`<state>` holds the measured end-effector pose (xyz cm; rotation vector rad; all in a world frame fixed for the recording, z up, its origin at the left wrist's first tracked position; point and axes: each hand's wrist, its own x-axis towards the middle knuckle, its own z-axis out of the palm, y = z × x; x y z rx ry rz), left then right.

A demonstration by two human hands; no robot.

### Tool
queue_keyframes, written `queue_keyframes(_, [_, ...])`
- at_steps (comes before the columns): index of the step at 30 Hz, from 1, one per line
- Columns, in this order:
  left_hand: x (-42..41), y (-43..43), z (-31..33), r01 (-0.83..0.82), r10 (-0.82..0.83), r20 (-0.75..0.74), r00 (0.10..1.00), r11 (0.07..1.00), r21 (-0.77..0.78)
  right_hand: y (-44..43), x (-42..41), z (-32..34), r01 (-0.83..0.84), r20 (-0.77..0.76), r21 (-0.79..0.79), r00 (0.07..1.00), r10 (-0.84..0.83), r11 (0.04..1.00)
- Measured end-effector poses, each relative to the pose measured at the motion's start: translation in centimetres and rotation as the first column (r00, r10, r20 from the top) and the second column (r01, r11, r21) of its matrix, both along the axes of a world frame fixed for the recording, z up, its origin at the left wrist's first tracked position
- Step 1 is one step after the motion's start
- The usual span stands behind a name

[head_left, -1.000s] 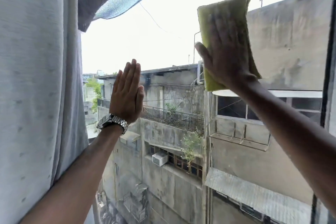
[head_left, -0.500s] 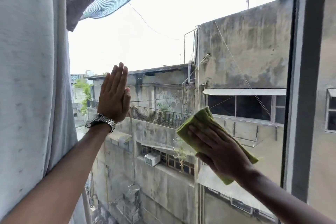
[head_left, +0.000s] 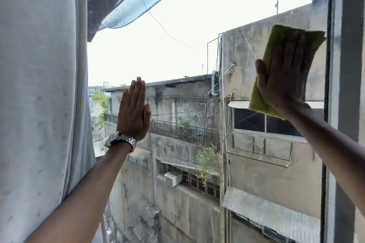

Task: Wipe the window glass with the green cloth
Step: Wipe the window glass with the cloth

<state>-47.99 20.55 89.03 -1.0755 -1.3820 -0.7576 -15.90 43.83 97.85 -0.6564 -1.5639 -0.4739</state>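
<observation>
The window glass (head_left: 187, 61) fills the middle of the view, with grey buildings and sky behind it. My right hand (head_left: 282, 81) lies flat on the green cloth (head_left: 256, 98) and presses it against the glass at the upper right, close to the frame. The cloth is folded, and its top edge shows above my fingertips. My left hand (head_left: 134, 110), with a metal watch at the wrist, rests flat on the glass at the lower left, fingers together and straight, holding nothing.
A pale grey curtain (head_left: 39, 94) hangs along the whole left side, next to my left arm. The dark vertical window frame (head_left: 343, 89) stands just right of the cloth. A netted awning (head_left: 142, 0) shows outside at the top.
My right hand has carried the cloth from low in the middle of the pane up and to the right, beside the frame. The left hand has stayed in place on the glass.
</observation>
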Motion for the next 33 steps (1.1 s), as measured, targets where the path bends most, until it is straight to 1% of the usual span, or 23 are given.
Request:
queue_keyframes(2, [-0.3,0.2,-0.2,0.017,-0.019,0.028,0.999,0.997,0.07,-0.7,-1.6,1.2,-0.016,-0.057,-0.008,0.998,0.016,1.0])
queue_keyframes(5, [-0.5,0.2,-0.5,-0.007,-0.026,0.163,0.986,0.979,0.202,-1.5,-3.9,2.6,-0.034,-0.093,0.012,0.995,0.035,0.999])
queue_keyframes(7, [-0.6,0.2,-0.6,-0.02,-0.026,0.2,0.979,0.974,0.224,-2.5,-5.6,3.4,-0.076,-0.088,0.043,0.993,0.08,0.996])
queue_keyframes(9, [-0.7,0.1,-0.5,-0.002,-0.044,0.198,0.979,0.974,0.225,-4.4,-7.8,4.1,-0.133,-0.051,0.07,0.989,0.137,0.989])
queue_keyframes(10, [-0.8,0.0,-0.5,0.011,-0.057,0.196,0.979,0.973,0.23,-5.7,-9.0,4.3,-0.161,-0.013,0.084,0.987,0.163,0.983])
queue_keyframes(12, [-0.8,0.0,-0.5,0.043,-0.094,0.197,0.976,0.967,0.25,-8.5,-11.6,3.9,-0.204,0.118,0.14,0.975,0.188,0.969])
queue_keyframes(15, [-0.9,-0.3,-0.4,0.084,-0.141,0.196,0.97,0.958,0.274,-11.6,-15.4,1.4,-0.237,0.375,0.27,0.919,0.125,0.933])
queue_keyframes(16, [-0.9,-0.4,-0.3,0.088,-0.143,0.193,0.971,0.959,0.269,-12.1,-16.1,0.3,-0.25,0.437,0.297,0.894,0.101,0.922])
queue_keyframes(19, [-0.6,-0.6,-0.1,0.074,-0.127,0.192,0.973,0.962,0.262,-11.7,-16.3,-3.1,-0.301,0.549,0.348,0.833,0.067,0.888])
queue_keyframes(22, [0.1,-0.6,-0.1,0.062,-0.119,0.203,0.972,0.962,0.264,-9.6,-13.8,-8.2,-0.354,0.659,0.393,0.752,0.008,0.849])
queue_keyframes(24, [0.3,-0.8,-0.2,0.056,-0.114,0.206,0.972,0.962,0.269,-7.5,-10.8,-12.3,-0.368,0.7,0.399,0.713,-0.02,0.84])
queue_keyframes(26, [0.5,-0.7,0.0,0.056,-0.113,0.199,0.973,0.961,0.27,-4.7,-6.7,-15.3,-0.342,0.718,0.39,0.694,-0.05,0.855])
queue_keyframes(28, [0.5,-0.8,-0.1,0.038,-0.094,0.205,0.974,0.964,0.263,-2.0,-2.5,-16.6,-0.296,0.736,0.352,0.674,-0.067,0.888])
queue_keyframes(29, [0.6,-0.8,-0.2,0.037,-0.092,0.204,0.975,0.966,0.256,-0.8,-0.3,-16.6,-0.254,0.732,0.33,0.677,-0.076,0.909])
queue_keyframes(30, [0.8,-0.8,-0.2,0.041,-0.093,0.202,0.975,0.969,0.245,0.2,1.7,-16.2,-0.199,0.707,0.309,0.702,-0.084,0.93])
queue_keyframes(31, [0.6,-1.0,-0.3,0.033,-0.083,0.207,0.975,0.971,0.235,0.9,2.9,-15.3,-0.148,0.658,0.273,0.749,-0.072,0.951])
queue_keyframes(33, [0.6,-1.0,-0.4,0.018,-0.07,0.213,0.975,0.971,0.237,1.5,4.6,-12.4,-0.035,0.487,0.141,0.873,-0.038,0.989])
